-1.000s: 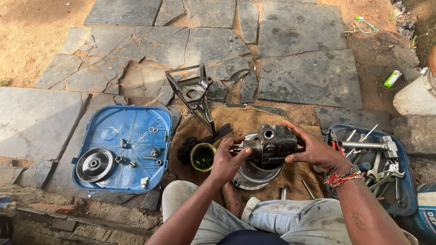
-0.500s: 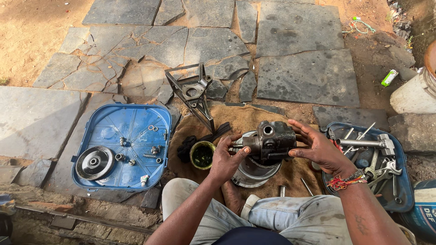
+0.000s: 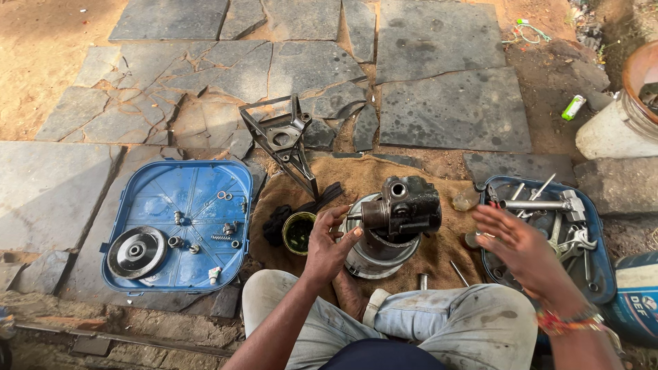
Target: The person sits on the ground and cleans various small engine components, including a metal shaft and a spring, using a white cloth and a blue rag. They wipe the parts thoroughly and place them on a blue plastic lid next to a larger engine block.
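Observation:
A dark greasy pump-like metal assembly (image 3: 403,205) stands on a round metal housing (image 3: 373,250) on a brown sack (image 3: 425,185). My left hand (image 3: 327,245) touches the assembly's left side near its short shaft, fingers curled around it. My right hand (image 3: 524,250) hovers open to the right of the assembly, over the edge of a blue tool tray (image 3: 596,274), holding nothing.
A blue plastic lid (image 3: 192,199) at left holds a pulley wheel (image 3: 136,251), bolts and springs. A metal bracket (image 3: 286,140) lies on the stone slabs. A small green tin (image 3: 299,233) sits beside the assembly. Wrenches fill the tool tray. A white bucket (image 3: 617,130) stands at right.
My right hand has let go of the assembly and moved right, open. The assembly now rests upright on the round housing, with my left hand still on it.

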